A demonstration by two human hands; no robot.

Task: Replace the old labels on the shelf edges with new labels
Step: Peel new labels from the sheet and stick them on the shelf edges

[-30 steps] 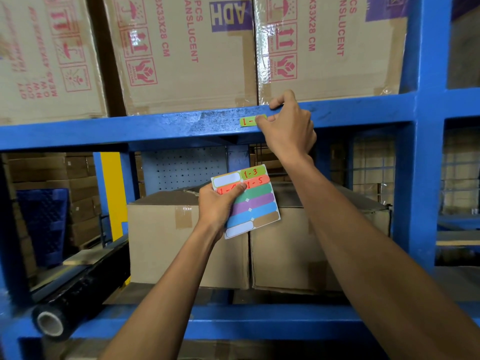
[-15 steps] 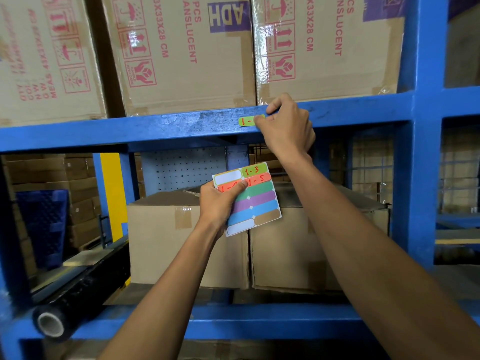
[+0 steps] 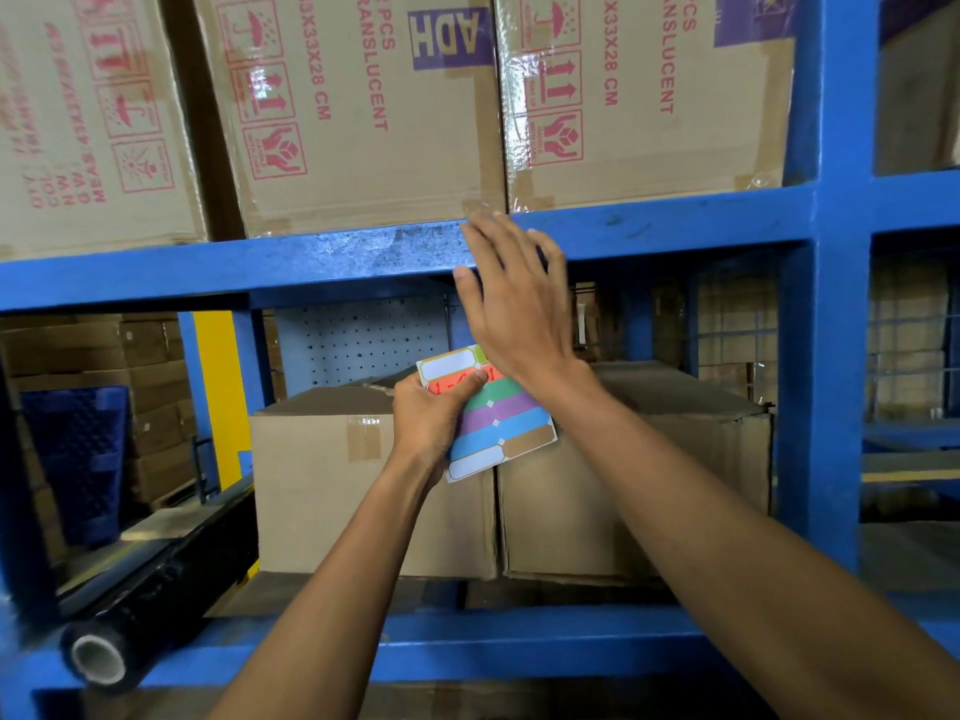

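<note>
The right hand's (image 3: 514,309) fingers (image 3: 488,241) are straight and slightly spread, laid flat over the front of the blue shelf beam (image 3: 311,257); whether they press it cannot be told. No label shows on the beam's visible stretch; any under the palm is hidden. Lower and nearer, the left hand (image 3: 428,423) pinches the label sheet (image 3: 501,418), thumb across its orange row, in front of the brown boxes (image 3: 363,485). Likely risks: a new label stuck askew or over the beam's scuffed, grimy patch might peel; a loosening thumb could drop the sheet.
</note>
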